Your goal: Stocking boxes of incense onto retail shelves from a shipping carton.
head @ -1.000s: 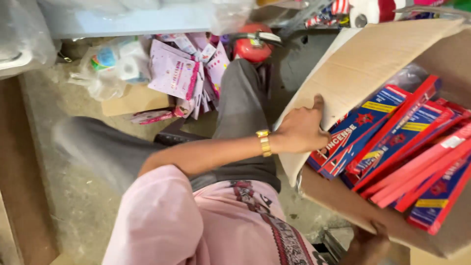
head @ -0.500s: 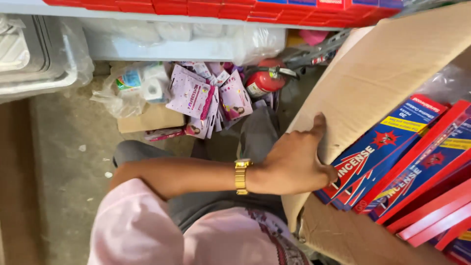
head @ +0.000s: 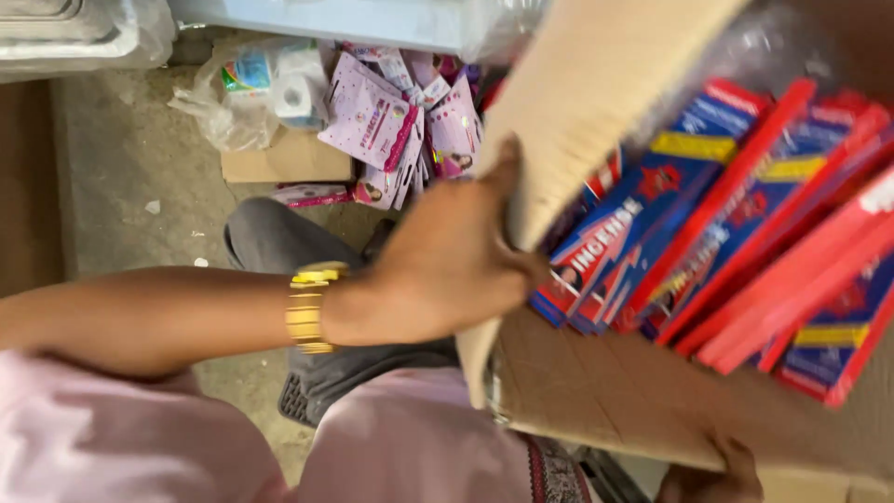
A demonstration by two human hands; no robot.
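The left hand (head: 447, 270) gripped the upper edge of the cardboard box (head: 596, 391), thumb lying along the raised flap and fingers folded over the rim into the box, pressed onto the card. The right hand (head: 712, 475) propped the box from beneath, at its lower edge; its fingers were mostly hidden, so its grip could not be told. The box sat tilted on the person's lap, crammed with long, flat red and blue cartons (head: 726, 233). It probably handled as moderately heavy, the card stiff yet bendable at the flap, so the rim and underside suited best. Beyond the box, pink sachets (head: 372, 121) lay on the floor.
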